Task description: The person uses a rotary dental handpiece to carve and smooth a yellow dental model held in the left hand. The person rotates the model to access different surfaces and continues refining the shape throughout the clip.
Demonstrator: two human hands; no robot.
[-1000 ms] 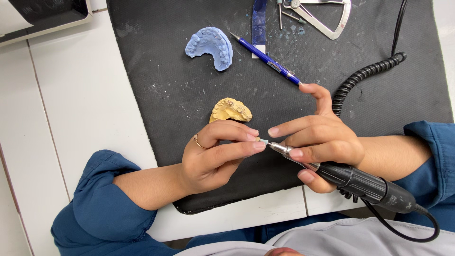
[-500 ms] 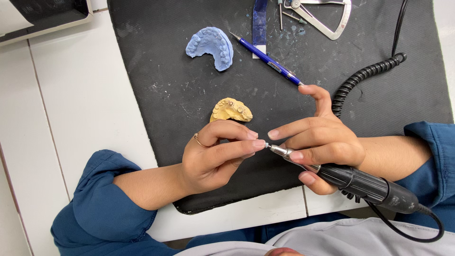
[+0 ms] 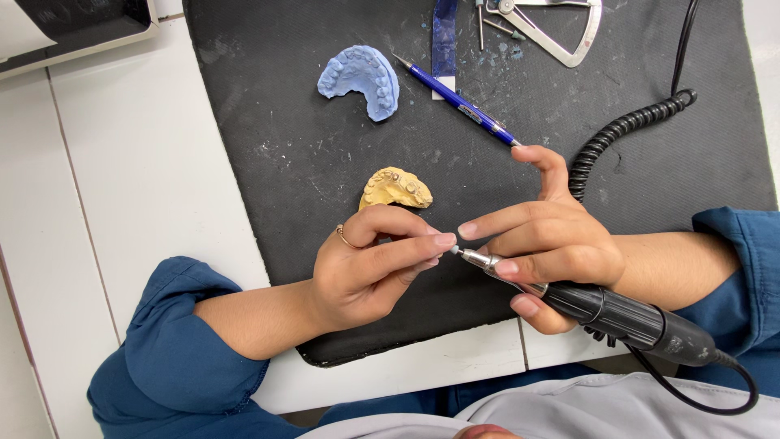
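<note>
My right hand [image 3: 546,244] grips a black rotary handpiece [image 3: 617,315] with a silver nose, its tip pointing left. My left hand [image 3: 370,264], a ring on one finger, pinches something very small between thumb and fingertips right at the tool's tip; the piece itself is too small to make out. A yellow dental cast [image 3: 396,187] lies on the black mat [image 3: 301,154] just above my left hand. A blue dental cast [image 3: 361,79] lies farther up the mat.
A blue mechanical pencil [image 3: 459,102] lies diagonally near the blue cast. A metal caliper [image 3: 552,28] and a blue strip [image 3: 444,36] sit at the mat's top edge. A coiled black cord [image 3: 621,130] runs up the right side. A dark tray [image 3: 73,28] sits top left.
Both hands stay nearly still; the handpiece tip and my left fingertips have shifted only slightly at the same spot.
</note>
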